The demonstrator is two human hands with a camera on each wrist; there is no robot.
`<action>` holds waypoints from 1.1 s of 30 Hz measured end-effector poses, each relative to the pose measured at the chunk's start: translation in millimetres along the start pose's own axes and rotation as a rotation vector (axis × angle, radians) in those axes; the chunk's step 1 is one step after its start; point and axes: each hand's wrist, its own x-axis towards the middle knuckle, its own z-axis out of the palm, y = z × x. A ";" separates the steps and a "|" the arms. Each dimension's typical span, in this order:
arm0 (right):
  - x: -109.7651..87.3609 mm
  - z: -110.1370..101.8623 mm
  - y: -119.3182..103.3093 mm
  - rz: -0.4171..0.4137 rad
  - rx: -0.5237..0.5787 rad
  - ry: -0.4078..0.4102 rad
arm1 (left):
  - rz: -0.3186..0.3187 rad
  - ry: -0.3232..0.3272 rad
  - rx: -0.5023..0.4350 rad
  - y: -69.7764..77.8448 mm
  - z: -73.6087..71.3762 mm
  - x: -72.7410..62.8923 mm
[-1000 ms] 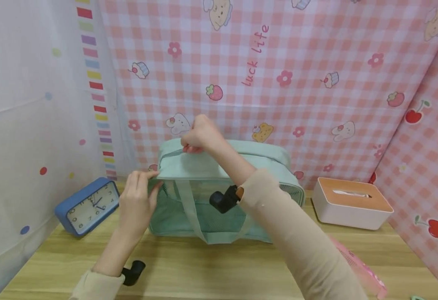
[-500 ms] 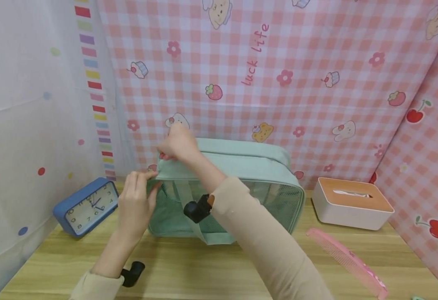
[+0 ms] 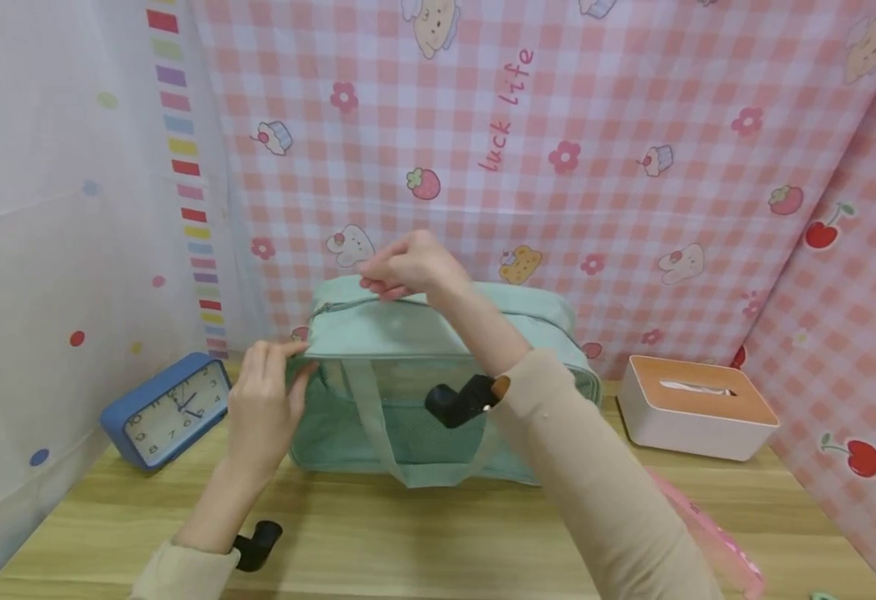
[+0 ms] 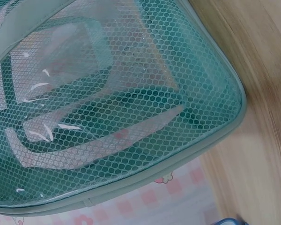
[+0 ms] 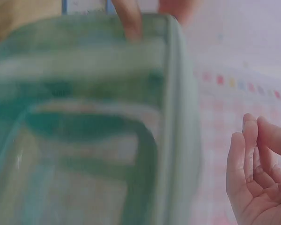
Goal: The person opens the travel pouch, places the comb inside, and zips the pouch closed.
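Mint bag (image 3: 415, 333) upright on table (image 3: 407, 542), between clock (image 3: 175, 410) and tissue box (image 3: 696, 427). Left hand (image 3: 263, 407) pinches its upper left corner, thumb below, fingers above. Right hand (image 3: 417, 268) over the top zip (image 3: 342, 305), fingers loosely bent, gripping nothing. Pink comb (image 3: 718, 535) on table, partly behind right sleeve (image 3: 591, 475).

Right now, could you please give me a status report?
Left fingers pinching green bag at top left; right fingers near its top, apparently empty; bag upright on table; right sleeve partly hiding it.
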 end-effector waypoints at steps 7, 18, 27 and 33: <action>-27.2 -86.2 39.7 0.033 -0.111 0.200 | 0.025 -0.010 0.010 -4.2 -2.2 3.8; -92.4 -183.3 181.2 0.214 -0.040 0.202 | -0.009 -0.218 -0.026 -7.2 -17.8 16.4; -152.0 -206.7 290.4 0.461 -0.368 -0.091 | -0.194 -0.561 -0.156 -1.9 -24.6 57.3; -182.9 -204.0 320.2 0.709 -0.717 -0.197 | -0.215 -0.853 -0.249 4.7 -14.8 95.7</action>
